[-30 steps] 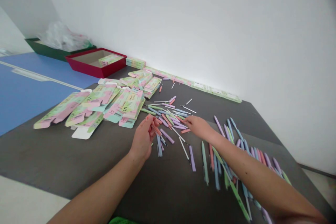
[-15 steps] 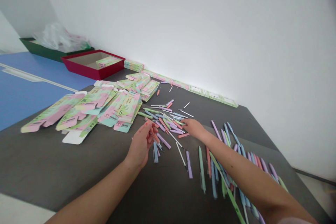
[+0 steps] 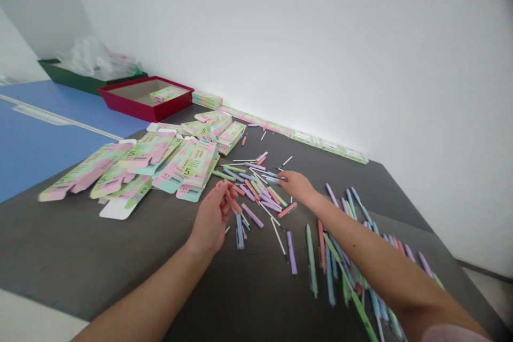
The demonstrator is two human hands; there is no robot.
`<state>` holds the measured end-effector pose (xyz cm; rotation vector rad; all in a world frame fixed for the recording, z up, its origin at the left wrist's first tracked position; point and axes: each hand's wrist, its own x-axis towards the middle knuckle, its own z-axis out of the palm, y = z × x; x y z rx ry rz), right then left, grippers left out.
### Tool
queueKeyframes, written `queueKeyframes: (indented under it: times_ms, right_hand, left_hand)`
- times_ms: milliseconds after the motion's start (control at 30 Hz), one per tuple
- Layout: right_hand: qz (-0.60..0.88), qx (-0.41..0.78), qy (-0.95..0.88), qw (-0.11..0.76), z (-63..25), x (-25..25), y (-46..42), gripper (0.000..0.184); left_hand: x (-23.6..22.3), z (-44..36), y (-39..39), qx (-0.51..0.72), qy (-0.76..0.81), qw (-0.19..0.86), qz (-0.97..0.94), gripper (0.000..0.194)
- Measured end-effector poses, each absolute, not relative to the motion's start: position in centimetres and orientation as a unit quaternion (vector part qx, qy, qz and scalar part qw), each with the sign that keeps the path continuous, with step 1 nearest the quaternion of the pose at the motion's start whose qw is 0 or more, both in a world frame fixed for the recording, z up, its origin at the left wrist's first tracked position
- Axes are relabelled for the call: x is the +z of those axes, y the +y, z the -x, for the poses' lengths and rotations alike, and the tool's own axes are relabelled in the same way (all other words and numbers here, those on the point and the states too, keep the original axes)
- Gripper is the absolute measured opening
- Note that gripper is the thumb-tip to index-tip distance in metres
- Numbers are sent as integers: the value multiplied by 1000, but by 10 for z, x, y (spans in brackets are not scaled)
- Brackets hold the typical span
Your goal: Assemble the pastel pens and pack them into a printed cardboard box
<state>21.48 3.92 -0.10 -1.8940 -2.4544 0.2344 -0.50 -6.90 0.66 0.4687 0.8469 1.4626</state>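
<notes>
My left hand (image 3: 212, 216) is closed around a coral pen part (image 3: 233, 204), held at the left side of a loose pile of pen parts (image 3: 256, 189). The pile mixes purple, green, blue and coral pieces with thin white refills (image 3: 278, 235). At the pile's right side, the fingertips of my right hand (image 3: 297, 187) are pinched together at a pale blue pen part (image 3: 275, 178). A coral piece (image 3: 287, 210) and a purple piece (image 3: 292, 252) lie below that hand.
Whole pens (image 3: 329, 272) in several colours lie under and beside my right forearm. Flat printed cartons (image 3: 148, 152) overlap on the left. Behind stand a red box (image 3: 128, 109) and a green box (image 3: 72, 77) with plastic bags. More cartons (image 3: 320, 143) line the wall.
My right hand has moved slightly away from me, to the blue part. The coral piece near it has turned and shifted right. My left hand still holds its coral part.
</notes>
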Motion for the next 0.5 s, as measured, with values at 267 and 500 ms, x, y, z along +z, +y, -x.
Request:
queueKeyframes:
  times_ms: [267, 500]
  right_hand:
    - [474, 139, -869, 8, -171, -12, 28, 39]
    - [514, 127, -848, 7, -195, -18, 36, 35]
  left_hand:
    - [7, 9, -66, 651, 365, 634, -205, 23]
    - [6, 8, -67, 647, 362, 639, -205, 19]
